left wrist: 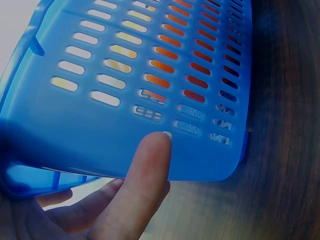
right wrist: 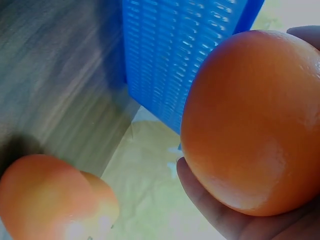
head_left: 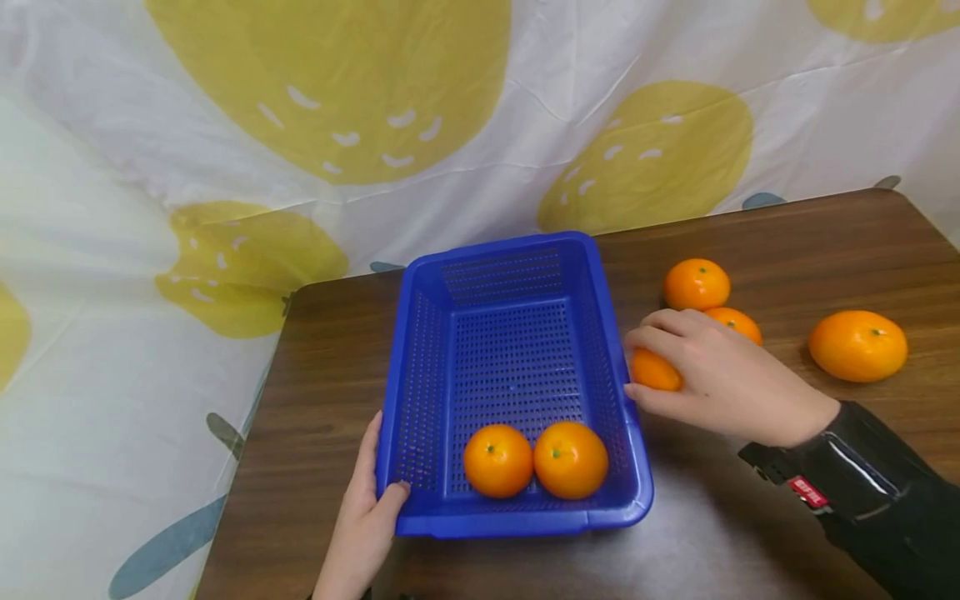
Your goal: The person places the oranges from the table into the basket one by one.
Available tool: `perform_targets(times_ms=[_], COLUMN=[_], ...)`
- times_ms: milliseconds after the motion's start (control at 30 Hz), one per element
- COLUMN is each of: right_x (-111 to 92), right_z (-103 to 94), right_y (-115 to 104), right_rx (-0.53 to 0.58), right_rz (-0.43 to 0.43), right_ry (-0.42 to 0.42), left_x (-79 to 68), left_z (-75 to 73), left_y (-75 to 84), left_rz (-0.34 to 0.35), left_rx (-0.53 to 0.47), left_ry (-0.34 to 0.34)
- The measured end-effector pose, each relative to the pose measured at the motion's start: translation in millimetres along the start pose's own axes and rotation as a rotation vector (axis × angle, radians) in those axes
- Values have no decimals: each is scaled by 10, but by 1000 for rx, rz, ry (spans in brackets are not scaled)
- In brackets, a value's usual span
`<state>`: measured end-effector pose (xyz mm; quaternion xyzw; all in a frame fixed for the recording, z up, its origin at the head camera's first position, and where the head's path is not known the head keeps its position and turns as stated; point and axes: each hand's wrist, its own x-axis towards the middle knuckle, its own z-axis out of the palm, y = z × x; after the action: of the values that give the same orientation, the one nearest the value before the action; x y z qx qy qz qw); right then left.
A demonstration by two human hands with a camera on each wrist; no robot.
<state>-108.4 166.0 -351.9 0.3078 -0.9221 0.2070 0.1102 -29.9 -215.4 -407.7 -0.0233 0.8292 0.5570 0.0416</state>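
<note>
A blue plastic basket (head_left: 517, 524) with slotted walls stands on the table, two oranges (head_left: 498, 461) side by side at its near end. My left hand (head_left: 366, 507) grips its left rim near the front corner, thumb over the edge; in the left wrist view a finger (left wrist: 142, 185) lies against the outer wall. Just outside the right rim, my right hand (head_left: 716, 379) holds another orange (head_left: 656, 370) between thumb and fingers. The right wrist view shows this orange (right wrist: 255, 130) large, in front of the basket's side wall (right wrist: 170, 55).
Beyond my right hand sit an orange (head_left: 697, 284) and a partly hidden orange (head_left: 737, 323). Another orange (head_left: 858, 346) lies farther right on the wooden table (head_left: 315, 400). A white curtain with yellow fruit prints (head_left: 465, 208) hangs along the table's back edge.
</note>
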Motion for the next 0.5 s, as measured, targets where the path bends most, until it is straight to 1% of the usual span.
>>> perform_targets(times_ms=[267, 500], right_x=[83, 154], right_z=[-22, -40], right_y=[-68, -138], right_rx=[-26, -18], right_rz=[1, 7], right_ry=[-14, -31], left_x=[-2, -4], left_z=[2, -1], left_y=[1, 0], left_rz=[6, -2], left_rx=[7, 7], left_ry=[8, 6])
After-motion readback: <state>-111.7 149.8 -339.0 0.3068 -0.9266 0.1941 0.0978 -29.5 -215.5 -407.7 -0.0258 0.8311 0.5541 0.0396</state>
